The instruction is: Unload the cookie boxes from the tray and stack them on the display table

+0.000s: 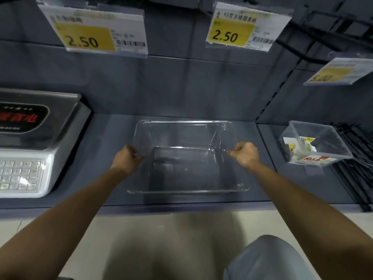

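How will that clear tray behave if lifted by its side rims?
The clear tray looks empty and thin-walled, so probably light. Its glossy plastic may be slippery and flex a little. The left hand and right hand grip opposite rims, which should keep it level.
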### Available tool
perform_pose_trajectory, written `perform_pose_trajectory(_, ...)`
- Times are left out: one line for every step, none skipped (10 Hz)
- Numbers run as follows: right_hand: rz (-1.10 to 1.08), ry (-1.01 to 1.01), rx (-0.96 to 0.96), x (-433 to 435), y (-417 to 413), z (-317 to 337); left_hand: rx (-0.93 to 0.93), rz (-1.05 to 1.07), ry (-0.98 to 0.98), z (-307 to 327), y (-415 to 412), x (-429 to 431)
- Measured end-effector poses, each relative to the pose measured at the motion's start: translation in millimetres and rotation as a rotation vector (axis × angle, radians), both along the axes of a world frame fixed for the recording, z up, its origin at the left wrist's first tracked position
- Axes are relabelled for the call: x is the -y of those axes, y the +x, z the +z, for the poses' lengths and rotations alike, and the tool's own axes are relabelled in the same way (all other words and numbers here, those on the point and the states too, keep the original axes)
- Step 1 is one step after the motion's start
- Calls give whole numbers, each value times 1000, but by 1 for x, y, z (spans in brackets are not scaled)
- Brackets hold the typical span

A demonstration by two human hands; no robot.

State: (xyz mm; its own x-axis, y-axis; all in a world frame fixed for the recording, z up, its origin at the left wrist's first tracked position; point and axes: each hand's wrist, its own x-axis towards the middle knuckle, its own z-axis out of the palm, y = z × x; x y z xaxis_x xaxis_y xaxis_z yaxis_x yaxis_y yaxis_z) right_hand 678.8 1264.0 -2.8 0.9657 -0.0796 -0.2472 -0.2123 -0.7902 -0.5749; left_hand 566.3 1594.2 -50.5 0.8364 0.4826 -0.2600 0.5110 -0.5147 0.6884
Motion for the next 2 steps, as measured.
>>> perform_pose_trajectory(21,-35,-31,1,-4,7,-41,-1,-25,6,-3,-1)
perform_pose_trajectory(31,-150,-26,1,-9,22,-67,77,-25,18,-6,-7)
